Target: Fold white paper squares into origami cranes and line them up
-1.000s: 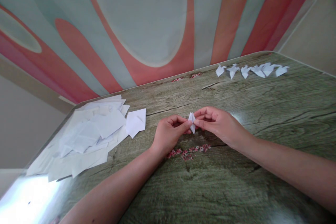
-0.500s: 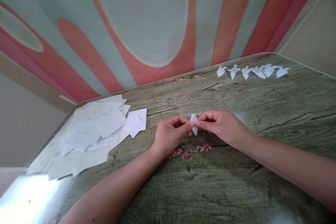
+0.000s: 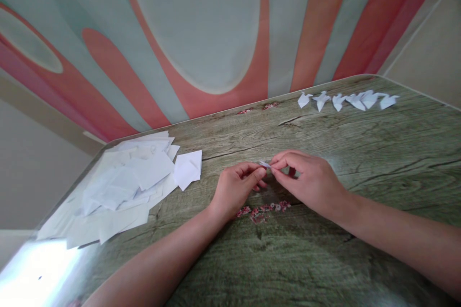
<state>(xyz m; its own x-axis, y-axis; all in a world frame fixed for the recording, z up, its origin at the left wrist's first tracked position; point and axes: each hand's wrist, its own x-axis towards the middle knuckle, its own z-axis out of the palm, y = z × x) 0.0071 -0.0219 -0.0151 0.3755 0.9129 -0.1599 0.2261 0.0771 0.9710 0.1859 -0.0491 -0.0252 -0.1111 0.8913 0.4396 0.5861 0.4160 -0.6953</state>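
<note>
Between my two hands is a small folded white paper (image 3: 265,164), turned nearly edge-on so that only a thin sliver shows. My left hand (image 3: 237,183) pinches it from the left with thumb and forefinger, the other fingers curled beneath. From the right, my right hand (image 3: 306,175) grips its other end between thumb and fingertips. Both hands are close above the wood-patterned tabletop, just beyond a printed cluster of pink flowers (image 3: 262,210). The fingers hide most of the folded paper.
A spread-out pile of white paper sheets (image 3: 126,182) covers the table's left side, with a small stack of square papers (image 3: 188,169) beside it. Several folded paper birds (image 3: 338,101) stand in a row at the far right. A patterned wall (image 3: 194,24) rises behind the table.
The folded paper has turned from showing its diamond-shaped face to lying almost edge-on. My right hand has tilted with it, while my left hand keeps nearly the same place.
</note>
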